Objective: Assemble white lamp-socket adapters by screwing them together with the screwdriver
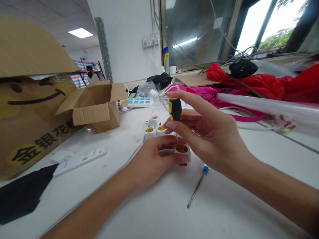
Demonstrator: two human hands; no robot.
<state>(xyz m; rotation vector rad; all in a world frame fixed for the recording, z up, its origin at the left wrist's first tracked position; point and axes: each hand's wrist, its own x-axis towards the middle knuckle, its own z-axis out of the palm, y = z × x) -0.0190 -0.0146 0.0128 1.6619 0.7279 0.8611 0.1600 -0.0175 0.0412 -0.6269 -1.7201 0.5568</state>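
My left hand [152,157] grips a white lamp socket [188,153] with a brass-coloured inside, steadying it on the white table. In my right hand [206,132] is a screwdriver [175,109] with a black and yellow handle, held upright between the fingers, index finger on its top. Its thin shaft points down into the socket's opening; the tip is hidden. Just beyond my left hand stand several more white lamp sockets [149,132] with brass-coloured linings. A second screwdriver [196,191] with a blue handle end lies beneath my right wrist.
On the left are a large cardboard box [32,122], a smaller open box [96,111], a white flat box [81,161] and a black cloth [27,192]. A power strip [139,102] lies behind. Red plastic bags [269,81] and a clear plastic roll [269,104] lie at right.
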